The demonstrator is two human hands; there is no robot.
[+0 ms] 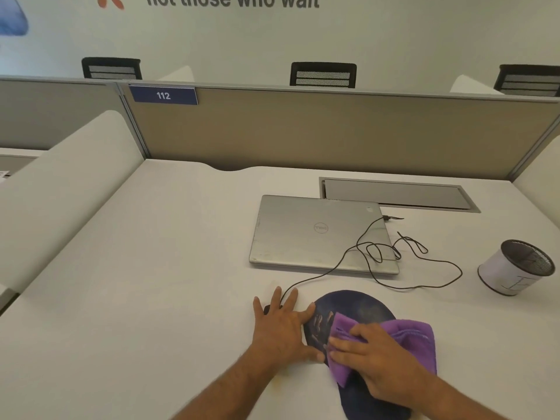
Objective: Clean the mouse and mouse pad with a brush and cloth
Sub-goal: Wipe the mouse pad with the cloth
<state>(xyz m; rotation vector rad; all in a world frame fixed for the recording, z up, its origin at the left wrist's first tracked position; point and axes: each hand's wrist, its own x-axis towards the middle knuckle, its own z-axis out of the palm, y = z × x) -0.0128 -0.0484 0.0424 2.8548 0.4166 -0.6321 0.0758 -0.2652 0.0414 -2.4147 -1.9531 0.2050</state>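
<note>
A dark blue mouse pad [357,307] lies near the front edge of the white desk [151,283]. My right hand [378,356] presses a purple cloth [409,338] flat onto the pad's middle. My left hand [281,325] lies flat with fingers spread, its thumb and forefinger on the pad's left edge. Under its fingers, just left of the pad, a small dark part of the black mouse [266,309] shows; its black cable [378,262] runs up across the laptop. No brush is visible.
A shut silver laptop [315,234] lies behind the pad, with the cable looped over its right side. A mesh pen cup [515,268] lies tipped at the right. A grey cable hatch [397,194] and a beige partition [333,131] are at the back.
</note>
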